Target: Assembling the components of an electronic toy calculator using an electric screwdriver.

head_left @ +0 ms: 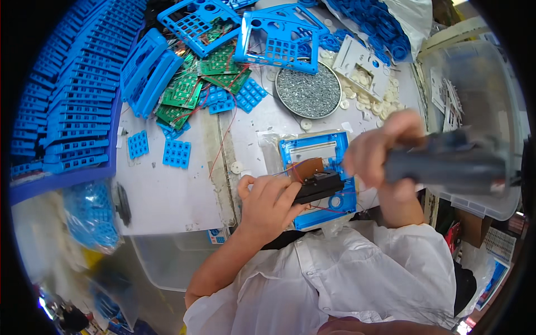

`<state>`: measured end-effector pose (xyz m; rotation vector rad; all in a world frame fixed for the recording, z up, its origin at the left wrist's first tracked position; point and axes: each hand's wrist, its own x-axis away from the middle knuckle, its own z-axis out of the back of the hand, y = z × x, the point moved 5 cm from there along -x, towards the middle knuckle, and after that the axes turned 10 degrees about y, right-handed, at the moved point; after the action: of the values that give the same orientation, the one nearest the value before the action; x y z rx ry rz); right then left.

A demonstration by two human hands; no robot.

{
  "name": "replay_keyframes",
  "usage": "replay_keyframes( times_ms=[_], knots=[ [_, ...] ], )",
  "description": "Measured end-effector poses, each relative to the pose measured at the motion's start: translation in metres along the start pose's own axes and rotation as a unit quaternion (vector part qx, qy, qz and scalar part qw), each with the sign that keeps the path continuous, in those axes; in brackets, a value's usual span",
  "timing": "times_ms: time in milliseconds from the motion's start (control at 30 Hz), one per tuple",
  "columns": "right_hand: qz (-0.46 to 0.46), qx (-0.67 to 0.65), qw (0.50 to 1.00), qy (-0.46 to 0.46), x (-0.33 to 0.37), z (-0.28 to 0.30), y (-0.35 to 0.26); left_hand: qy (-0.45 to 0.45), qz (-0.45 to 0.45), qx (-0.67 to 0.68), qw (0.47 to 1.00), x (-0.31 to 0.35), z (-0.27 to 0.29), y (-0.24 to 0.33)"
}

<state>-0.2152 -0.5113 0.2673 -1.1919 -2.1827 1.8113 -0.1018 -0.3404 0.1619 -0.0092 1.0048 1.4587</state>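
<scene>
My left hand has its fingers closed on a black plastic box-shaped part, held tilted over a blue plastic casing. The casing lies face down near the table's front edge. A brown board and thin red and blue wires show inside it, next to the black part. At the casing's right, my right hand is wrapped round a dark grey power screwdriver, smeared by motion. The driver's body points right, clear of the casing. Its tip cannot be made out.
A round dish of small metal screws stands beyond the casing. Green circuit boards, blue keypads and blue front frames lie at the back left. White round parts are scattered right of the dish. Stacked blue casings fill the left.
</scene>
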Motion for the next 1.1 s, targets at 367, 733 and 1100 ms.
replay_keyframes(
  times_ms=[367, 733, 1100],
  knots=[
    [0.215, 0.503, 0.837, -0.013, 0.084, 0.015, -0.046, -0.013, -0.045, -0.043, 0.998, -0.018, -0.001, -0.001],
    [0.161, 0.532, 0.824, -0.112, 0.07, 0.019, 0.03, -0.042, 0.112, 0.051, 0.991, -0.034, -0.005, -0.01],
    [-0.073, 0.418, 0.889, -0.171, 0.02, 0.052, 0.033, -0.009, 0.24, 0.233, 0.942, -0.017, -0.016, -0.018]
  ],
)
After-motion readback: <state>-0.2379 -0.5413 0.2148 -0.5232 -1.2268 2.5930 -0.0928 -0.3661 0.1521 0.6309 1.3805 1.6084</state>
